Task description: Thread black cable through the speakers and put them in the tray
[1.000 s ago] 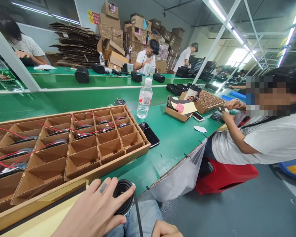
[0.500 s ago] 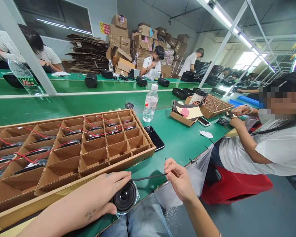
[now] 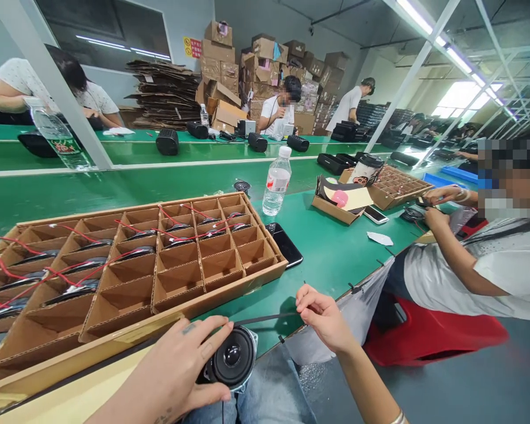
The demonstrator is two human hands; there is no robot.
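Note:
At the bench's front edge lies a round black speaker (image 3: 232, 354) with a metal frame and a glossy centre dome. My left hand (image 3: 189, 365) grips its left side, thumb at the lower rim and fingers across the top. From the upper rim by my left fingertips, a thin black strip (image 3: 267, 318) stretches to the right. My right hand (image 3: 322, 318) pinches the strip's far end between thumb and fingers, above the bench edge. Just behind stands a divided cardboard tray (image 3: 247, 280), with speakers and red wires in several of its compartments.
A black phone (image 3: 287, 246) lies beside the tray's right end, with a water bottle (image 3: 277, 182) behind it. Short black strips (image 3: 355, 288) hang along the bench edge. To the right, a co-worker (image 3: 463, 253) sits near a red stool (image 3: 433, 335).
My view has turned slightly left. My left hand's fingers have spread and slid leftward on the speaker, uncovering more of its face. The strip stays stretched between both hands.

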